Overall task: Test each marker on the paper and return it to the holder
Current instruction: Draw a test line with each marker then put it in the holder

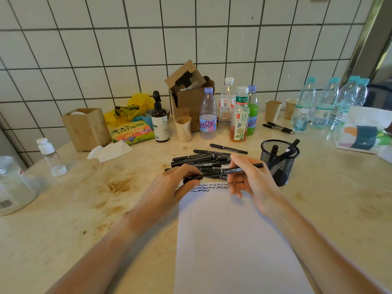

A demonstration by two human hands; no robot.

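Above the top edge of the paper [233,240], the right hand [250,177] holds a black marker [241,169] with its fingers curled round the barrel. Its long axis runs nearly level, left to right, with the far end pointing right toward the mesh holder [280,161]. White print runs along the barrel but is too small to read. The left hand [176,183] pinches a short black cap [193,177] at the marker's left end, fingers curled on it; whether cap and marker touch I cannot tell.

Behind both hands lies a pile of markers [203,159], mostly lying left to right. The holder stands just right of the right hand with a few markers upright inside. Two rows of wavy black test strokes [209,187] cross the top of the paper.

Along the tiled wall, a bottle [208,115] shows part of a pink word, "ante", and a tea bottle [240,117] has a green label with Chinese characters. A colourful packet [132,132] also carries Chinese writing.

Below the strokes the paper is blank down to the near edge, and the stained counter [84,209] lies bare to the left.
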